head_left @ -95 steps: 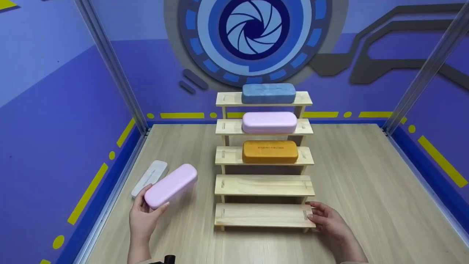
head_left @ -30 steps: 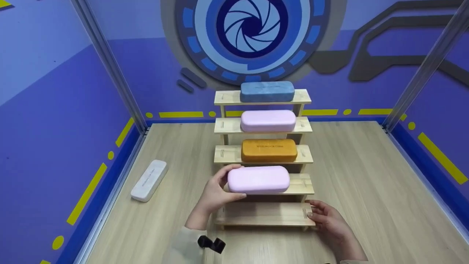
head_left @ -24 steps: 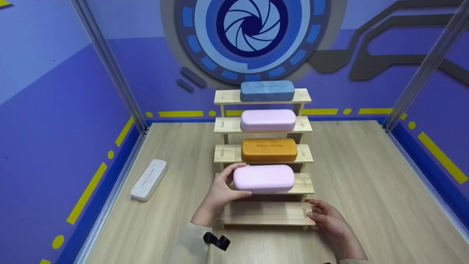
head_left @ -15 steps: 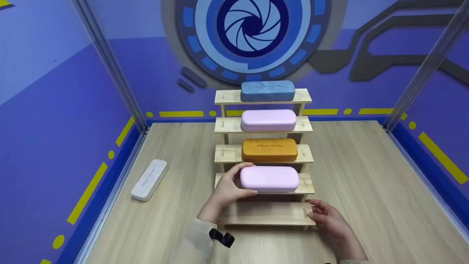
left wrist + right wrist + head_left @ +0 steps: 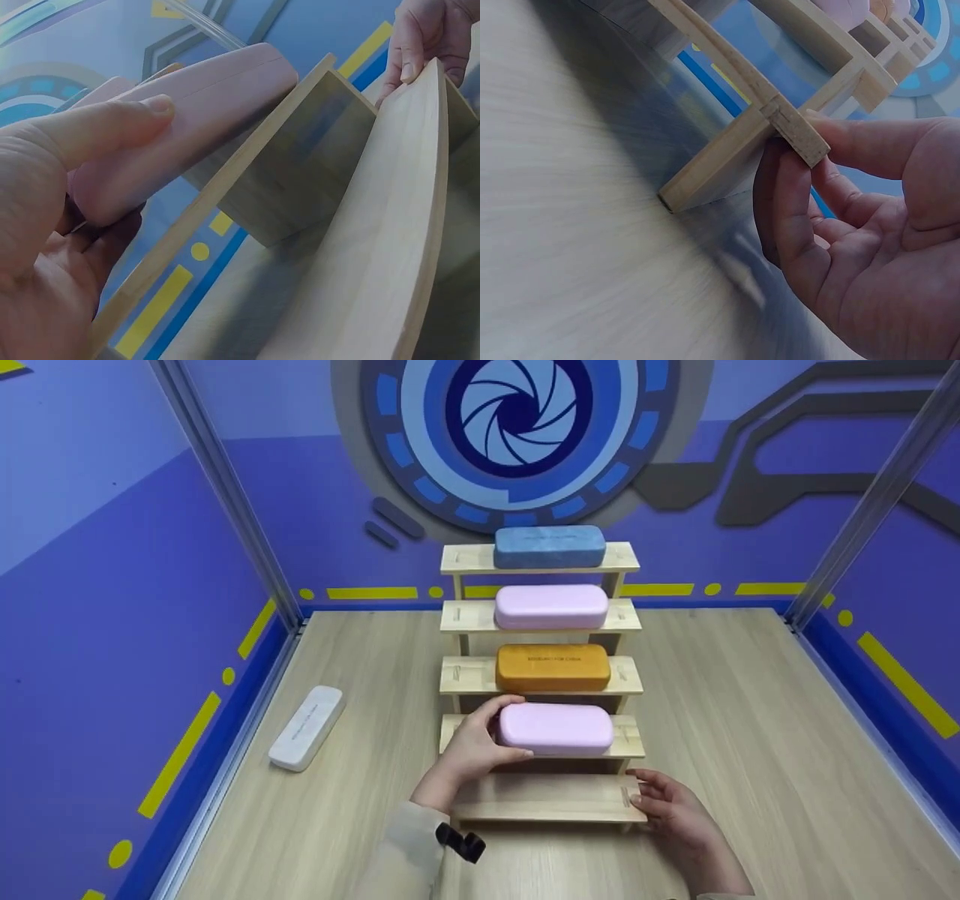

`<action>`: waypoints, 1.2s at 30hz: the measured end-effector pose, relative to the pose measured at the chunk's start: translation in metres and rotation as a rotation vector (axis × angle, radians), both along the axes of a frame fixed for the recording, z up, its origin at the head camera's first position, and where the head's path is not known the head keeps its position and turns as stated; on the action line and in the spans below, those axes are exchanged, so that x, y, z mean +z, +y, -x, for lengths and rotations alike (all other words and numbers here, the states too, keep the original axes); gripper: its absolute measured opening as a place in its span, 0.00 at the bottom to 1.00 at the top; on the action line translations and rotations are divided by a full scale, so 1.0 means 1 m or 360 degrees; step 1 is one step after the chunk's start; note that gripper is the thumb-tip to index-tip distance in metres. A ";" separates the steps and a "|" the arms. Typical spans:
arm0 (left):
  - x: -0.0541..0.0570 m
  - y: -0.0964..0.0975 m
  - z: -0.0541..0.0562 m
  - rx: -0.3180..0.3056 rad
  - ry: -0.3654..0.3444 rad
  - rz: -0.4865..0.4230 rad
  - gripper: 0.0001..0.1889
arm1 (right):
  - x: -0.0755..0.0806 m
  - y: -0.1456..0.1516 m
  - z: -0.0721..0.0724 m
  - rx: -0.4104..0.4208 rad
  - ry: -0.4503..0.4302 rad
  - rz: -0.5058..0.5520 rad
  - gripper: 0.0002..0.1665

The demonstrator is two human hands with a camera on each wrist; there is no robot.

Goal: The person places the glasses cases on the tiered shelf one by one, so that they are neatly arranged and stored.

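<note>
My left hand [image 5: 474,744] grips a pink glasses case [image 5: 556,728] by its left end, thumb in front and fingers behind. The case is at the second step from the bottom of a stepped wooden rack [image 5: 540,796]. In the left wrist view the case [image 5: 187,120] slants against the shelf board, its far end close to the wood; whether its whole base touches is unclear. My right hand [image 5: 679,814] pinches the right end of the lowest step. In the right wrist view that hand's thumb lies above the board and its fingers curl below.
Higher steps bear an orange case [image 5: 553,667], another pink case [image 5: 551,607] and a blue case [image 5: 550,547] at the top. A white case [image 5: 306,729] lies on the wooden table [image 5: 360,825] at left. Printed panels enclose the back and sides.
My left hand has carried the pink case from beside the white one rightward to the second-lowest step, then slightly further right and down. My right hand has stayed on the rack.
</note>
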State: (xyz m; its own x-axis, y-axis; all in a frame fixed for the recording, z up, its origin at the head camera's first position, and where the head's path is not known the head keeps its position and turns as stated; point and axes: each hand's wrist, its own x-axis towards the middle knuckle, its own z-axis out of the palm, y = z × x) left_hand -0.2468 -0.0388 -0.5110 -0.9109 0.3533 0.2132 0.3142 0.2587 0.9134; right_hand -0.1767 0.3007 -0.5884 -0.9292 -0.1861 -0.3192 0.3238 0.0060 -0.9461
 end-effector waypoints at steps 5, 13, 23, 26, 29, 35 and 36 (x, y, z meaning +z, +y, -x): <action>0.002 -0.002 0.001 0.0031 0.0091 0.0250 0.42 | 0.000 -0.001 0.000 -0.0028 -0.0012 0.0013 0.41; 0.005 -0.005 0.005 -0.0013 0.0116 0.0438 0.42 | -0.002 0.000 0.000 -0.0014 -0.0003 0.0061 0.40; 0.007 -0.005 0.008 -0.0047 0.0081 0.0478 0.41 | -0.003 0.001 0.000 0.0015 0.0006 0.0082 0.40; 0.006 -0.006 0.009 -0.0047 0.0075 0.0475 0.41 | -0.003 0.001 0.001 0.0013 0.0007 0.0081 0.40; 0.006 -0.006 0.009 -0.0048 0.0080 0.0477 0.42 | -0.003 0.002 0.001 0.0016 0.0017 0.0082 0.39; 0.007 -0.007 0.007 -0.0054 0.0126 0.0473 0.44 | -0.003 0.002 0.000 0.0038 0.0041 0.0097 0.38; 0.007 -0.008 0.007 -0.0054 0.0132 0.0470 0.44 | -0.003 0.002 0.000 0.0038 0.0044 0.0097 0.38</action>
State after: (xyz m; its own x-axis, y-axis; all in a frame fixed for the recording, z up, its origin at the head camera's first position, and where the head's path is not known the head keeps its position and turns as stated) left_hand -0.2535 -0.0467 -0.5040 -0.8814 0.4408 0.1698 0.3974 0.4973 0.7712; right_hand -0.1764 0.3028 -0.5918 -0.9326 -0.2265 -0.2810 0.2981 -0.0445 -0.9535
